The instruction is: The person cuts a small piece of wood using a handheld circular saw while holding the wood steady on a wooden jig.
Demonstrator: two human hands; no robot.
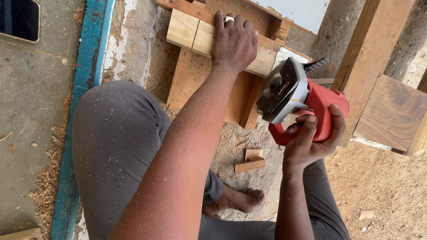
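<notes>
Where the view begins at the far left, a dark flat rectangular device point(18, 18) is seen lying on the grey concrete floor point(31, 111), beside a blue painted metal strip point(84, 89) edged with wood shavings. Further right, the left hand point(233, 42) is pressed flat, fingers spread, on the pale sawn wooden boards point(195, 35) of a low wooden frame, holding them down rather than gripping them. Below, two small wooden offcuts point(250, 161) lie in the sawdust near a bare foot point(240, 200), so some cutting appears to be done already. To the right, the red and grey handheld circular saw point(296, 100) is grasped by its handle in the right hand point(311, 142), fingers closed around it, and is held just off the boards' end. No fresh cut in the boards can be made out. Larger brown timber pieces point(391, 113) stand at the far right.
</notes>
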